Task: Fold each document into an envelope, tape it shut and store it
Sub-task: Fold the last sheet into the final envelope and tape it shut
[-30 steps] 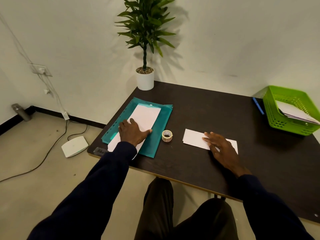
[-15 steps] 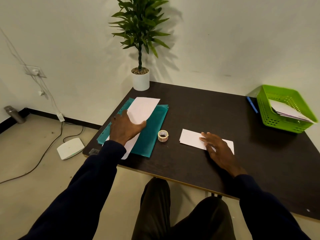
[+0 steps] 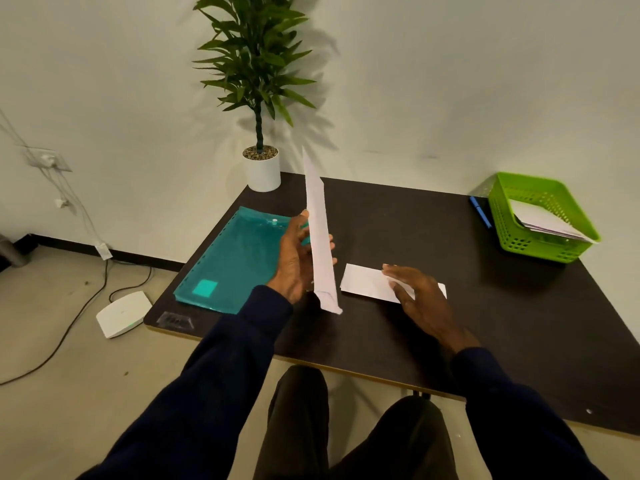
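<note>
Gripping the upright document (image 3: 320, 251), left hand (image 3: 294, 259) sits beside right hand (image 3: 420, 297), open over envelope (image 3: 363, 282).

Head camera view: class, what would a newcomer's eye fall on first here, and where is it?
The white paper sheet stands out first, held upright and nearly edge-on above the middle of the dark table by the left hand. Left of it lies a teal plastic folder; at the far right corner sits a bright green plastic basket holding papers. The right hand rests on a folded white paper.
</note>
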